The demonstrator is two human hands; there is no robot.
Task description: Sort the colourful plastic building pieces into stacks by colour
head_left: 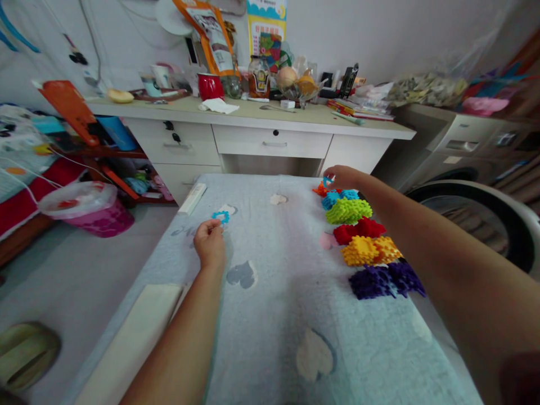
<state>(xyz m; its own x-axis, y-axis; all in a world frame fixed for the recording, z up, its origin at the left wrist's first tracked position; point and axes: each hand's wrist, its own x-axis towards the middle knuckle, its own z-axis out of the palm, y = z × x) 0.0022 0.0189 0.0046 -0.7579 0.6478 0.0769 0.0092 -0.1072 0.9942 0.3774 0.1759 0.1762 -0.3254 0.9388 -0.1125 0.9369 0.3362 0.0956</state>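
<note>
Near the left side of the table, my left hand pinches a small blue ring with a bumpy edge. My right hand reaches to the far right corner, its fingers closed on a similar small blue piece. Below that hand lie orange pieces and blue pieces. Towards me, the row continues with a green bundle, red pieces, yellow pieces and dark purple pieces. My right forearm passes over the row's outer side.
A pale cloth with heart prints covers the table. White boxes lie along its left edge. Beyond stands a white cabinet with jars and a red mug. A washing machine is right, a pink bin left.
</note>
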